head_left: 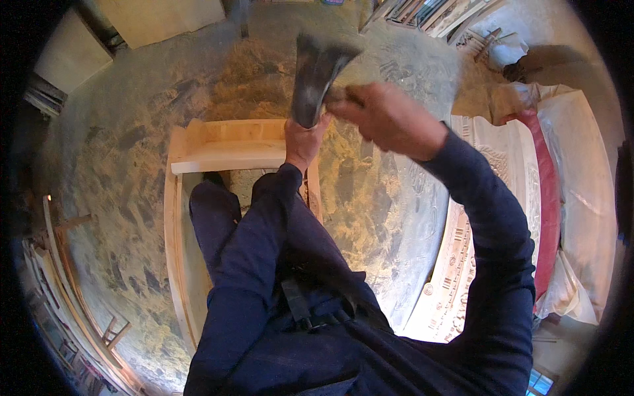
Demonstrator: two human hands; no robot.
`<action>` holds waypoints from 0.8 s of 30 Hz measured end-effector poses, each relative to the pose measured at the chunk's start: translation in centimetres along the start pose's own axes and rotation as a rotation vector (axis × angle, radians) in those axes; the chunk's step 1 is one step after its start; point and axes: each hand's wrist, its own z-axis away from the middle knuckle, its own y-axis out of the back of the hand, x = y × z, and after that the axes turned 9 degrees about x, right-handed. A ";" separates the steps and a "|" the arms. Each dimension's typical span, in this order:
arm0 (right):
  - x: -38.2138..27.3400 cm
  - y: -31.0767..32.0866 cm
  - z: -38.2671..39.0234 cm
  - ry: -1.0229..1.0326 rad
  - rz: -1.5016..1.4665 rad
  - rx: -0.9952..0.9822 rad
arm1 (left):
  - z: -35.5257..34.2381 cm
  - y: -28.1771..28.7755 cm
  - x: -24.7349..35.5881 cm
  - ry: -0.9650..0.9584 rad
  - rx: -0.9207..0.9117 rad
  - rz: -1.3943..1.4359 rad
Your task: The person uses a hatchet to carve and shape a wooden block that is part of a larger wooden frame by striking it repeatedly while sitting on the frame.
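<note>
My right hand (403, 122) is closed round the short handle of a hatchet (316, 72), whose dark, flaring head is blurred by motion. The narrow end of that head comes down right at my left hand (305, 142). My left hand is closed at the right end of a pale wooden frame (228, 157); the hatchet head partly covers its fingers, so what they hold is hidden. The frame has a raised board across its far end and long rails running toward me, and my legs are inside it.
Along the right lie carved pale panels (456, 257), a red cloth (541, 204) and plastic sheeting (581, 191). Long wooden strips (72, 290) lean at the left. Boards (158, 20) stand at the far left, and more wood pieces (429, 16) at the far right. The floor (119, 171) is stained.
</note>
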 end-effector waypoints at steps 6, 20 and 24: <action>-8.1 7.4 -6.3 -0.252 -0.632 0.578 | -1.2 3.9 -2.6 0.160 0.015 -0.123; -4.6 5.9 -3.6 -0.539 -0.429 0.140 | -0.1 2.8 -2.5 0.001 -0.079 -0.094; -2.9 8.0 -5.0 0.014 -0.768 0.535 | -0.3 2.2 -1.7 0.130 -0.113 -0.080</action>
